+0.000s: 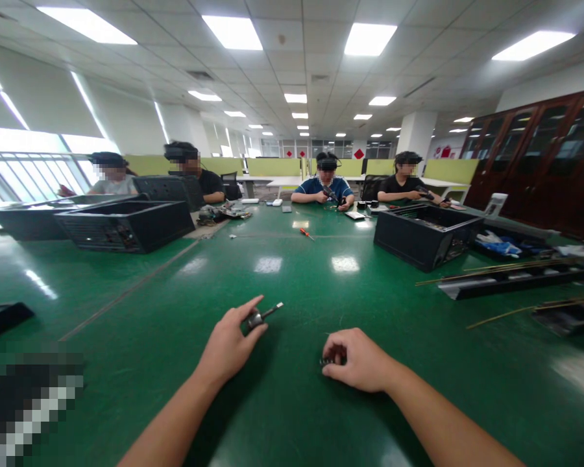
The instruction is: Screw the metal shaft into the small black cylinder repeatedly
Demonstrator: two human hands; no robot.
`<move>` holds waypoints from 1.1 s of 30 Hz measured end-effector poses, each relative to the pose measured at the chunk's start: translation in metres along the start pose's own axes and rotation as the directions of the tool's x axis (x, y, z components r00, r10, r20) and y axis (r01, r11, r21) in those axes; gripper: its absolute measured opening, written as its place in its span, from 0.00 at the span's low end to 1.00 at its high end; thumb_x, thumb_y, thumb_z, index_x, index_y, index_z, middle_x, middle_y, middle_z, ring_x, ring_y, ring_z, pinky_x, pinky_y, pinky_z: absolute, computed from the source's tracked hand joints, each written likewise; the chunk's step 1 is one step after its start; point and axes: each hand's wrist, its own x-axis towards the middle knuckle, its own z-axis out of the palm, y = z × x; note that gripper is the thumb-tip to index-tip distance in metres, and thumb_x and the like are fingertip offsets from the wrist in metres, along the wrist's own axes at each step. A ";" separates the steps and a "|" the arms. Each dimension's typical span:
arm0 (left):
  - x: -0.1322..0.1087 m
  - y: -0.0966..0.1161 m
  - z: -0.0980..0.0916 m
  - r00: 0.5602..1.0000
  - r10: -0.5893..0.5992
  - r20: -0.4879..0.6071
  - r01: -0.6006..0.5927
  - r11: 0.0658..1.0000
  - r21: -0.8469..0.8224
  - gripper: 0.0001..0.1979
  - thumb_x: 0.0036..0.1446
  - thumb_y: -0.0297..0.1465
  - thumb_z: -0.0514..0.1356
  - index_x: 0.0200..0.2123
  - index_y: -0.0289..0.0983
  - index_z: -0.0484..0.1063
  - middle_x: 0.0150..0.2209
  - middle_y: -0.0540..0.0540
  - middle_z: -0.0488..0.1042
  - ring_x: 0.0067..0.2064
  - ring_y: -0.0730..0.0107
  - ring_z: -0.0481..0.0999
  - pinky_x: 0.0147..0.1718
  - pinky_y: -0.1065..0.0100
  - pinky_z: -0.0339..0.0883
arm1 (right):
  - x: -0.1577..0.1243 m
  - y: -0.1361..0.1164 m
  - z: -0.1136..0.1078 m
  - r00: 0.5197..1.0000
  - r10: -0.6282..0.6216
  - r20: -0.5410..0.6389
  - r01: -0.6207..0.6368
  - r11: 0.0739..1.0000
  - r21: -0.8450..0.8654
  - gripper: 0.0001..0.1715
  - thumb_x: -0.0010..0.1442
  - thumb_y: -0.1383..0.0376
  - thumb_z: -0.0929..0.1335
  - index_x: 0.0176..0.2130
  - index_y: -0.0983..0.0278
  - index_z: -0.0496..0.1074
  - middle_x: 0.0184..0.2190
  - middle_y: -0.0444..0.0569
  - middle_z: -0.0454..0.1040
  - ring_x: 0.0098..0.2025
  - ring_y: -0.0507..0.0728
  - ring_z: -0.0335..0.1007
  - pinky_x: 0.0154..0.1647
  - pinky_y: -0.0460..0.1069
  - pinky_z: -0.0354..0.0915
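Observation:
My left hand (231,340) is closed around a small tool (257,319) with a dark, shiny cylindrical body. Its thin shaft points up and to the right and ends in a pale, flat tip; I cannot make out the exact kind. The index finger stretches along the tool, above the green tabletop (292,272). To the right, my right hand (357,360) has its fingers curled round a small dark strip with shiny bits (326,362), low over the table. Most of that strip is hidden by the fingers. The two hands are apart.
Black computer cases (126,224) stand at the left, and another case (425,237) at the right. An orange screwdriver (306,233) lies ahead. Long dark rails (506,275) with thin yellowish rods lie at the right. Several people (324,185) sit across the table.

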 end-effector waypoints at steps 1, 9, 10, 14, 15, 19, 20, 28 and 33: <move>0.006 -0.010 -0.006 0.996 -0.079 -0.052 0.080 0.997 0.015 0.23 0.55 0.40 0.57 0.54 0.40 0.69 0.44 0.44 0.76 0.46 0.59 0.75 0.49 0.60 0.66 | 0.000 0.000 0.000 1.000 -0.003 0.001 0.003 1.000 0.000 0.08 0.50 0.63 0.73 0.33 0.64 0.76 0.24 0.43 0.72 0.26 0.50 0.67 0.27 0.43 0.60; 0.020 -0.070 -0.052 0.814 -0.545 -0.200 0.569 0.817 0.088 0.23 0.51 0.39 0.59 0.46 0.29 0.71 0.40 0.36 0.78 0.44 0.48 0.77 0.43 0.57 0.68 | 0.001 -0.002 -0.003 1.000 0.014 0.006 -0.014 1.000 -0.005 0.09 0.50 0.63 0.73 0.34 0.65 0.76 0.24 0.43 0.73 0.26 0.50 0.67 0.26 0.43 0.60; 0.018 -0.074 -0.055 0.803 -0.560 -0.204 0.585 0.806 0.089 0.22 0.49 0.37 0.60 0.46 0.30 0.71 0.38 0.38 0.78 0.42 0.49 0.77 0.41 0.57 0.69 | 0.001 -0.003 -0.004 1.000 0.018 0.007 -0.018 1.000 -0.003 0.09 0.50 0.63 0.73 0.34 0.65 0.76 0.24 0.43 0.73 0.26 0.50 0.67 0.26 0.43 0.60; 0.013 -0.082 -0.061 0.771 -0.599 -0.217 0.624 0.778 0.074 0.21 0.45 0.30 0.60 0.46 0.35 0.71 0.31 0.44 0.78 0.34 0.54 0.77 0.33 0.60 0.69 | 0.001 -0.004 -0.004 1.000 0.019 0.005 -0.019 1.000 0.007 0.10 0.50 0.63 0.73 0.34 0.65 0.76 0.25 0.43 0.73 0.26 0.50 0.67 0.26 0.43 0.60; 0.012 -0.083 -0.062 0.765 -0.602 -0.228 0.630 0.774 0.066 0.23 0.45 0.30 0.60 0.48 0.35 0.70 0.32 0.44 0.78 0.33 0.54 0.77 0.32 0.60 0.68 | 0.001 -0.004 -0.004 1.000 0.016 0.006 -0.016 1.000 0.007 0.09 0.50 0.63 0.73 0.35 0.65 0.76 0.25 0.43 0.73 0.26 0.50 0.67 0.26 0.43 0.60; 0.007 -0.085 -0.066 0.742 -0.582 -0.331 0.620 0.785 0.010 0.40 0.47 0.32 0.61 0.64 0.36 0.51 0.44 0.39 0.78 0.41 0.50 0.78 0.33 0.58 0.69 | 0.001 -0.002 -0.003 1.000 0.018 0.015 -0.018 1.000 0.008 0.10 0.51 0.63 0.73 0.35 0.65 0.76 0.25 0.44 0.73 0.26 0.50 0.68 0.27 0.43 0.60; 0.006 -0.085 -0.067 0.741 -0.569 -0.356 0.608 0.794 -0.005 0.43 0.48 0.33 0.62 0.65 0.36 0.47 0.46 0.38 0.77 0.42 0.48 0.77 0.33 0.57 0.69 | 0.001 -0.002 -0.003 1.000 0.019 0.017 -0.019 1.000 0.009 0.10 0.51 0.63 0.73 0.35 0.65 0.76 0.25 0.44 0.73 0.26 0.50 0.68 0.26 0.43 0.60; -0.001 -0.042 -0.057 0.708 0.065 -0.704 0.167 0.952 0.256 0.35 0.52 0.33 0.61 0.62 0.31 0.56 0.54 0.34 0.68 0.57 0.42 0.67 0.55 0.45 0.63 | 0.001 -0.001 -0.001 1.000 0.016 0.004 -0.016 0.999 0.040 0.10 0.52 0.62 0.73 0.36 0.65 0.77 0.25 0.44 0.74 0.26 0.51 0.68 0.27 0.43 0.61; -0.013 0.025 -0.007 0.752 0.632 -0.188 -0.599 0.774 0.205 0.21 0.55 0.30 0.63 0.53 0.44 0.69 0.46 0.45 0.74 0.48 0.61 0.74 0.54 0.56 0.65 | 0.004 -0.005 0.000 1.000 0.009 0.002 -0.009 0.984 0.175 0.11 0.54 0.61 0.72 0.36 0.65 0.79 0.26 0.45 0.75 0.27 0.51 0.67 0.28 0.44 0.61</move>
